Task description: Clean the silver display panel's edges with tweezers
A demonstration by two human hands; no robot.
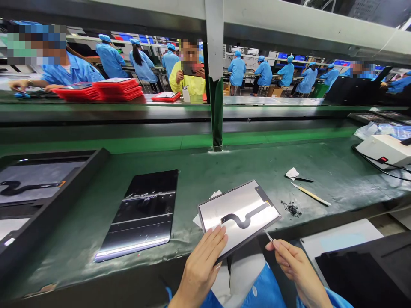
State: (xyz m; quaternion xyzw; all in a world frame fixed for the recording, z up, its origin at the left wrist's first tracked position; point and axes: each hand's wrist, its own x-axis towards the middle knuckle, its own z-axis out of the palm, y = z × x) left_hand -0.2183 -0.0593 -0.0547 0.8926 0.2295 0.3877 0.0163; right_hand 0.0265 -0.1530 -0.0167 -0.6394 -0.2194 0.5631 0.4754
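Observation:
My left hand (205, 261) grips the near left edge of a tablet display panel (208, 214), thumb underneath and fingers flat on its silvery back. A black S-shaped ribbon cable (245, 222) lies on that back. The panel is tilted over the bench edge, with white paper (197, 221) partly hidden beneath it. At the panel's near right edge, my right hand (293, 261) pinches slim metal tweezers (269, 236), their tip close to the frame; whether it touches I cannot tell. A glossy black screen (144, 205) lies flat on the bench to the left.
The green bench (199, 171) carries a yellow-handled craft knife (311, 194), a black tool (303, 179) with white tissue, and black scraps (291, 208). A black tray (93, 179) holds panels at left. A white device (385, 149) with cables stands right. A post (216, 107) rises mid-bench; co-workers sit beyond.

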